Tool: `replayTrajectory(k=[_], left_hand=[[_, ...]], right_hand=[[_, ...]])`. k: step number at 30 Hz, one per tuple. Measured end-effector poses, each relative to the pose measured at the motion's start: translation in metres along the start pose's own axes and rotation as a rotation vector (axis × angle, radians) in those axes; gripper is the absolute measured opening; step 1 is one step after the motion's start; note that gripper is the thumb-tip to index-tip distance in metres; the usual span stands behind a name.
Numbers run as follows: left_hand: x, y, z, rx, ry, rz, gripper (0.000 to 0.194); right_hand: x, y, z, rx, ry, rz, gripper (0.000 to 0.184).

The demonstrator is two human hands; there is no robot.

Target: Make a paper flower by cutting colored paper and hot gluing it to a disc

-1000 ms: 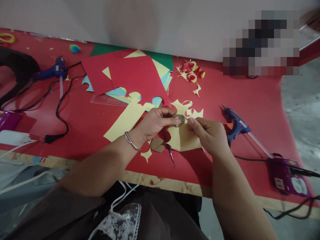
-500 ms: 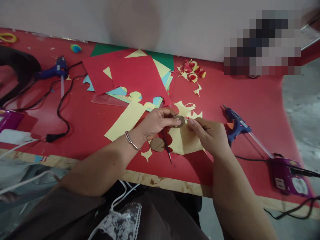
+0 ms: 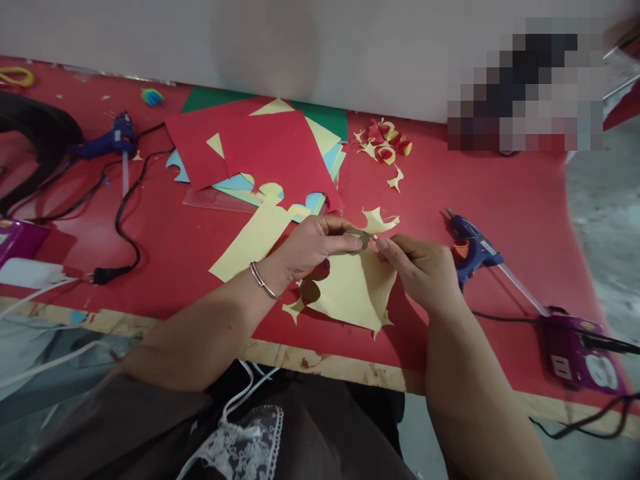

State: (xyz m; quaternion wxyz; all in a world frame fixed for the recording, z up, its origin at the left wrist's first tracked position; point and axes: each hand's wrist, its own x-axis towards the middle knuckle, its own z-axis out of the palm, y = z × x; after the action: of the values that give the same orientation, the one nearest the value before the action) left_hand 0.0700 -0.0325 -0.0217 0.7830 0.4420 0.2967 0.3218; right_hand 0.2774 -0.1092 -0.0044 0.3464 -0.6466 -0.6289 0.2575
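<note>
My left hand (image 3: 327, 241) pinches a round brown cardboard disc (image 3: 357, 241), its thumb lying across the disc's face. A sheet of yellow paper (image 3: 347, 290) with curved cut-outs hangs just below the disc. At the disc's right edge, my right hand (image 3: 413, 263) is closed, thumb against forefinger, on what looks like the edge of that paper; the fingertips cover most of it. Under the sheet's left side, a second brown disc (image 3: 311, 291) shows only in part, in shadow. Yellow scraps (image 3: 380, 220) lie just beyond my hands.
Red, blue and green paper (image 3: 265, 147) is layered behind my hands, with a yellow strip (image 3: 250, 240) in front. Red and yellow scraps (image 3: 385, 140) lie farther back. Glue guns flank me: a right one (image 3: 475, 247) and a left one (image 3: 113, 140), with black cables.
The yellow sheet has swung left and toward me, covering the pen and most of the second disc. The held disc has tilted, while both hands stay nearly in place.
</note>
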Motion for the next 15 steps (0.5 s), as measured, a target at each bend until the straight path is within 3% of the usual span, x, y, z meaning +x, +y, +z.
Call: replayTrajectory(k=[15], left_hand=[[0.0015,0.0024,0.0000,0.126,0.023,0.048,0.016]], right_hand=[[0.0013,0.0000,0.0006,-0.026,0.015,-0.069,0.072]])
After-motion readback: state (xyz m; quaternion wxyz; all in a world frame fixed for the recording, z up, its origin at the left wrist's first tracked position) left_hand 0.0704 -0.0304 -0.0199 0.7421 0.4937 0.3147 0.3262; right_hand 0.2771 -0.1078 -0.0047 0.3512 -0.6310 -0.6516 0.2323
